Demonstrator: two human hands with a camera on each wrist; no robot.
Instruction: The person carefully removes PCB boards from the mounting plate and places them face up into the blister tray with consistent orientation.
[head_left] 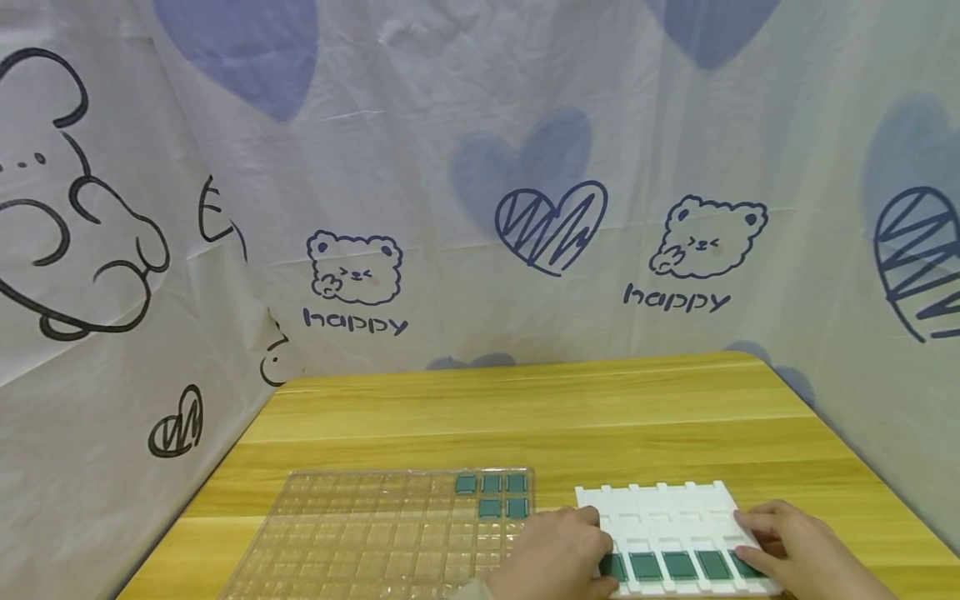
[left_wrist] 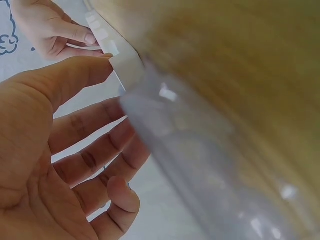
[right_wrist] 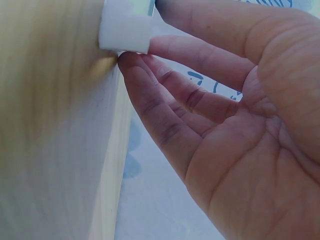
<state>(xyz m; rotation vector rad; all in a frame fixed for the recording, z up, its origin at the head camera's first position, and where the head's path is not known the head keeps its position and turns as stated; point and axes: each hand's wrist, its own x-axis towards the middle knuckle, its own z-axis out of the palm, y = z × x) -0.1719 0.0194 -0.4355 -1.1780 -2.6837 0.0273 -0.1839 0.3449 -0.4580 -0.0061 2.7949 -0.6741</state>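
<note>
A white compartment tray [head_left: 648, 504] lies at the front right of the table, with several dark green square pieces [head_left: 679, 566] along its near row. My left hand [head_left: 551, 554] holds the tray's left edge, its thumb [left_wrist: 82, 72] at the corner of the white tray [left_wrist: 127, 67] in the left wrist view. On the opposite side my right hand [head_left: 806, 546] grips the right edge. Its fingers [right_wrist: 195, 60] reach the end of the white tray [right_wrist: 125, 32], and the thumb lies over the rightmost green piece. Both hands partly cover the end pieces.
Left of the white tray lies a large clear plastic tray [head_left: 375, 525] with many pockets. Several green pieces [head_left: 491, 483] sit in its far right corner. The wooden table [head_left: 525, 408] is bordered by a printed cloth [head_left: 450, 317] behind and at both sides.
</note>
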